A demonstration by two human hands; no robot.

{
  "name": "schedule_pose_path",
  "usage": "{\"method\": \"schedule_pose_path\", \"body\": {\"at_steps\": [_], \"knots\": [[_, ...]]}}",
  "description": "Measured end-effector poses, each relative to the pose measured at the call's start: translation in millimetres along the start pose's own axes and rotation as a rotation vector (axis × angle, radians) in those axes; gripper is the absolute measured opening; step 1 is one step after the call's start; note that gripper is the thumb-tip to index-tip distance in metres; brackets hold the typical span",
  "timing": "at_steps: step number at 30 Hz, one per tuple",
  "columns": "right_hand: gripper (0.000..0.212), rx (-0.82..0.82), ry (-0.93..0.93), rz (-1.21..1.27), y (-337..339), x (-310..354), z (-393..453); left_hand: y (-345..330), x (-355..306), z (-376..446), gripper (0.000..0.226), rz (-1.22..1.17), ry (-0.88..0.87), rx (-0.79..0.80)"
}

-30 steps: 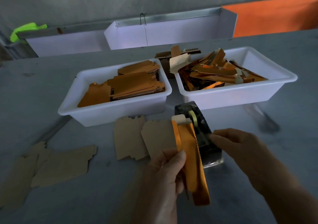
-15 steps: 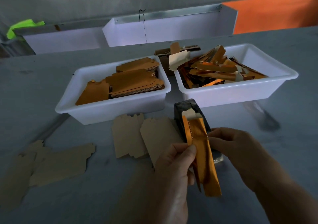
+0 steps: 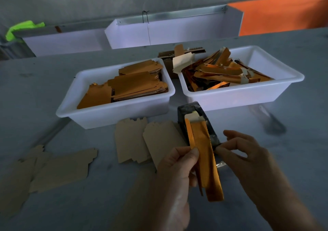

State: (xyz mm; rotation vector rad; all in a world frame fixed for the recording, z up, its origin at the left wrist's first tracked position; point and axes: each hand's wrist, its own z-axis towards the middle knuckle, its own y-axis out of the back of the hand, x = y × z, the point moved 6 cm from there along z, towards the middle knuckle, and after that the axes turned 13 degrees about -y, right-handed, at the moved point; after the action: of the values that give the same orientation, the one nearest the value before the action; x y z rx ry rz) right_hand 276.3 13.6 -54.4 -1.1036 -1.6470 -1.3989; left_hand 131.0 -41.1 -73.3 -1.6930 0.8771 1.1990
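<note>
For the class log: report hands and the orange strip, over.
Left hand pinches orange strip before tape dispenser. Right hand at dispenser's near end, grip unclear. Card blanks lie left, apart.

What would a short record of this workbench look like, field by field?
Left hand: grips a folded orange card sleeve
Right hand: fingertips at the black tape dispenser, near end; grip unclear
Left white plastic tub: flat orange card blanks, stacked
Right white plastic tub: folded orange pieces, jumbled
Grey table: flat brown card blanks before the tubs
</note>
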Motion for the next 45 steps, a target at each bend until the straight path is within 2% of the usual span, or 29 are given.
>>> {"method": "schedule_pose_path", "body": {"at_steps": [5,14,16,21,27,31,33,37,39,41,45], "knots": [[0.016,-0.077,0.048,-0.119,-5.1,-1.3,-5.8,-0.8,-6.7,1.2,0.015,0.013,-0.020,0.035],[0.012,-0.103,0.023,-0.036,-10.0,-7.7,-11.4,-11.0,-17.2,5.5,0.010,0.274,-0.106,0.098],[0.012,-0.102,0.070,-0.081,-10.7,-4.8,-10.8,-11.8,-18.3,5.1,0.009,0.318,-0.128,0.093],[0.018,-0.233,0.251,-0.343,-10.6,16.1,-13.1,-13.4,-18.1,4.8,0.007,0.315,-0.084,0.092],[0.017,-0.220,0.272,-0.360,-9.7,17.7,-10.4,-13.8,-23.8,6.7,0.008,0.389,-0.120,0.087],[0.011,-0.224,0.354,-0.436,-13.3,21.9,-12.7,-16.2,-27.6,8.1,0.007,0.447,-0.148,0.109],[0.013,-0.206,0.364,-0.408,-9.5,19.7,-13.3,-16.5,-28.1,8.3,0.006,0.466,-0.158,0.120],[0.018,-0.185,0.262,-0.184,15.0,8.2,-15.2,-16.9,-26.7,9.3,0.008,0.438,-0.124,0.131],[0.020,-0.075,0.187,-0.009,23.2,7.3,-17.9,-15.9,-26.7,9.1,0.008,0.418,-0.105,0.122],[0.015,0.136,0.109,0.186,20.2,15.2,-23.6,-14.9,-25.0,7.3,0.007,0.346,-0.064,0.117],[0.012,0.328,0.125,0.203,13.5,32.8,-32.8,-12.2,-20.9,1.4,0.004,0.188,0.002,0.123]]}}
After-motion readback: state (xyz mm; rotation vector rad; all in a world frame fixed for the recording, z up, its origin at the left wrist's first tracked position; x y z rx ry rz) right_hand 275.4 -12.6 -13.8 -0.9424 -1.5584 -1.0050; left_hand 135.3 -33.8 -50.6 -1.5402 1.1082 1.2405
